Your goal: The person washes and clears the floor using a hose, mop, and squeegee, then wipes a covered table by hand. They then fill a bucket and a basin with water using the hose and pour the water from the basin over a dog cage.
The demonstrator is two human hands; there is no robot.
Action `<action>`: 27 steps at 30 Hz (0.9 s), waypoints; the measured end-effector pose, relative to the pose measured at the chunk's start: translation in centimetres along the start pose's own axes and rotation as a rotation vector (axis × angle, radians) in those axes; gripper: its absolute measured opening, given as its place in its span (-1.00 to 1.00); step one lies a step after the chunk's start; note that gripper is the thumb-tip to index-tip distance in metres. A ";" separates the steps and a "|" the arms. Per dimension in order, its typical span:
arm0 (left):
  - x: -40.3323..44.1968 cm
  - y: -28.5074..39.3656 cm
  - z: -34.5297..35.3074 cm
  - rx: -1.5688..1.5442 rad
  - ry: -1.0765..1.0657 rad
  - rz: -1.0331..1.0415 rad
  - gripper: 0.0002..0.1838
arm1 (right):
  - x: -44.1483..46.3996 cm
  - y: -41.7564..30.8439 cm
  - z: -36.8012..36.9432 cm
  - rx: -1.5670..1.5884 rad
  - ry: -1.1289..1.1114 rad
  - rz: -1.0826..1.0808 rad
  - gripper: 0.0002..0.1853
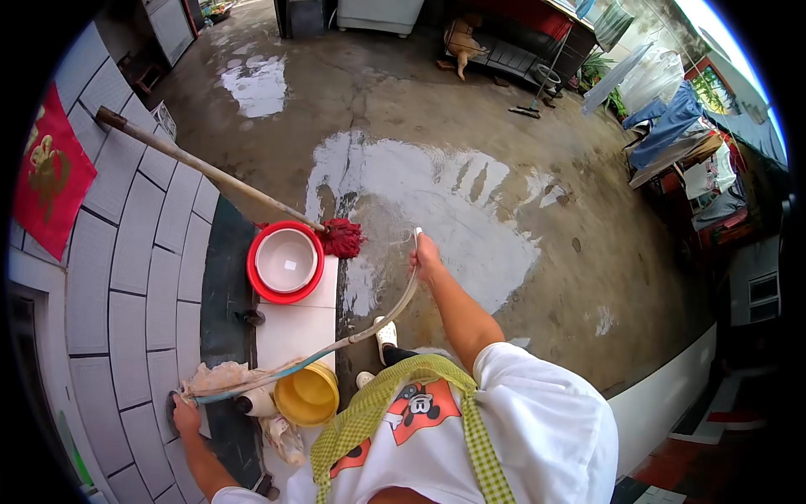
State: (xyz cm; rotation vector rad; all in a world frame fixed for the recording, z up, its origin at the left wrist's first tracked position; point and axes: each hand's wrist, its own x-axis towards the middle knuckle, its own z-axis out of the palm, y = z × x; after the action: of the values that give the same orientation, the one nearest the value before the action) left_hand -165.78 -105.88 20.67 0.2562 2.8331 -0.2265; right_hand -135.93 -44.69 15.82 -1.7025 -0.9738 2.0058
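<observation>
A pale hose (384,322) curves across the view. My right hand (426,254) is closed around it near its white tip, which points out over the wet concrete. At the tiled wall on the left is my left hand (185,414), by the hose's other end and a crumpled, light plastic bag (225,376). Its fingers are curled, and what they grip, next to a dark round part, cannot be made out. Below the hose stands a yellow bucket (307,395). Farther along the ledge, a white basin (289,260) sits inside a red basin (283,295).
A mop with a red head (342,238) leans against the wall, its wooden handle (210,170) slanting over the ledge. Water (420,181) pools on the concrete yard. A dog (463,46) and a broom (525,111) are at the back; laundry (669,126) hangs at right.
</observation>
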 end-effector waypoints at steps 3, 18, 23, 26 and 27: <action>0.3 -0.2 0.2 -0.037 -0.005 -0.054 -0.51 | 0.5 -0.6 -2.1 0.356 -0.013 -0.075 -0.67; -1.0 3.3 -0.7 -0.234 0.114 -0.385 -0.61 | -0.3 -5.0 0.3 -0.064 -0.127 -0.050 -0.59; -0.9 2.6 -1.1 -0.176 0.059 -0.280 -0.64 | 0.6 -2.9 7.8 -0.297 -0.332 0.074 -0.49; -1.4 3.0 -2.0 -0.180 0.075 -0.263 -0.66 | 1.8 -1.5 14.6 -0.399 -0.492 0.070 -0.46; -1.2 2.6 -1.6 -0.183 0.071 -0.294 -0.66 | 2.6 -0.9 17.1 -0.439 -0.537 0.030 -0.53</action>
State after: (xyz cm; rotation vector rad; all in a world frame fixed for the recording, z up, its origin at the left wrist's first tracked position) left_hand -164.60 -103.26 22.23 -0.1958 2.9288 -0.0163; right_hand -153.08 -47.26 15.39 -1.3782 -1.6752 2.4675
